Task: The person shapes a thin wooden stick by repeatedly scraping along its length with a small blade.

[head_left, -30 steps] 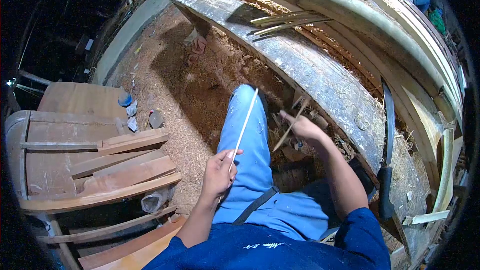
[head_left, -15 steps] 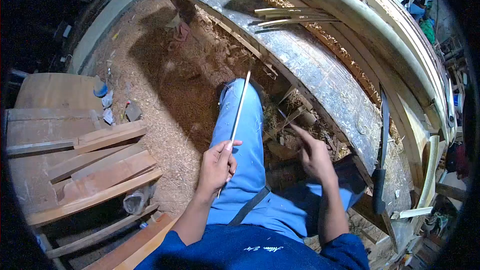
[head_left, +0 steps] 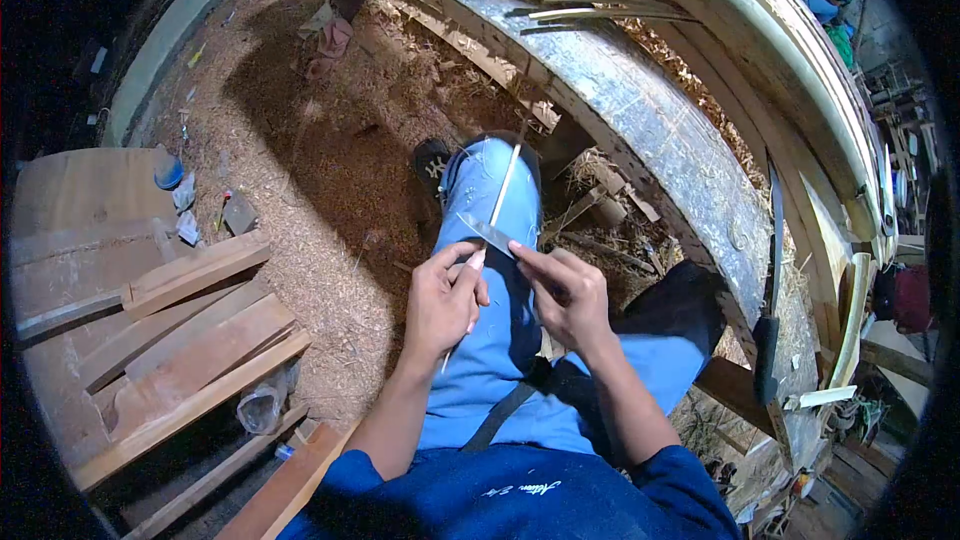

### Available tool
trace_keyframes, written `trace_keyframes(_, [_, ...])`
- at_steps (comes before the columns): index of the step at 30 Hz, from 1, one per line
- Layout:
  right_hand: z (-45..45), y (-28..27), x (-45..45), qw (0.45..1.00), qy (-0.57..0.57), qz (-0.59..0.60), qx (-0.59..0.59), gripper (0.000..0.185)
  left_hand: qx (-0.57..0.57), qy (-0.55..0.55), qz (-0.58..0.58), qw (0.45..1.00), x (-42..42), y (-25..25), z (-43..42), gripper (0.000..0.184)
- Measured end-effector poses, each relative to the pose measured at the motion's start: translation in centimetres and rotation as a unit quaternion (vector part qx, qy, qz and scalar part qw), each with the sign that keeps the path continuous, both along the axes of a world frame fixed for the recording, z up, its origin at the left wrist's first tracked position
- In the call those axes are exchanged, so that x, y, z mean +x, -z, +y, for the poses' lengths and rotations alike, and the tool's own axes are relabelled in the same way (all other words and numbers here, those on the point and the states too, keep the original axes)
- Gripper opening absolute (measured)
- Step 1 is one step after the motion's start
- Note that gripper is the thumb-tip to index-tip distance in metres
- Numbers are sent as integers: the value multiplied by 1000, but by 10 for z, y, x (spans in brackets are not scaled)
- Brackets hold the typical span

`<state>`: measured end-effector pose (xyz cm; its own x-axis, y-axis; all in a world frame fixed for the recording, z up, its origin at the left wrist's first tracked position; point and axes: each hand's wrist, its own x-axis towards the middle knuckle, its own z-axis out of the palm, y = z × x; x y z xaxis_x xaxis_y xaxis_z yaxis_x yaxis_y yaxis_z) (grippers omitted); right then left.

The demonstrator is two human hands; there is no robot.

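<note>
A thin pale bamboo strip [head_left: 507,183] lies lengthwise over the blue trouser leg [head_left: 477,178], its far end past the knee. My left hand [head_left: 443,302] is closed round the strip, and the near end sticks out below the fingers. In my right hand [head_left: 572,302] is a small knife, whose short blade [head_left: 486,232] rests across the strip just beyond my left fingertips. My right index finger reaches along the blade; the knife's handle is hidden in the palm.
Several split strips [head_left: 600,12] lie on the worn bench plank [head_left: 630,105]. A long black-handled knife [head_left: 768,340] hangs along its right side. Stacked wood pieces [head_left: 210,340] stand at the left. Shavings cover the floor [head_left: 330,230].
My right hand has come left from beside the bench, bringing the knife blade onto the strip. My left hand keeps its hold. The whole view has shifted slightly.
</note>
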<state>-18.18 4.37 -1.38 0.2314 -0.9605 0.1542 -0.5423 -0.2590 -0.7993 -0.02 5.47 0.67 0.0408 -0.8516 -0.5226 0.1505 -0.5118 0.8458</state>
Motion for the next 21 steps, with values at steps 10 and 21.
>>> trace_keyframes(10, [3,11,8,999,23,-39,23,39,-12,7,2,1000,-1,9,-12,21])
trace_keyframes(21, [14,24,-7,998,50,-34,17,34,-24,54,-45,997,-25,13,-16,22])
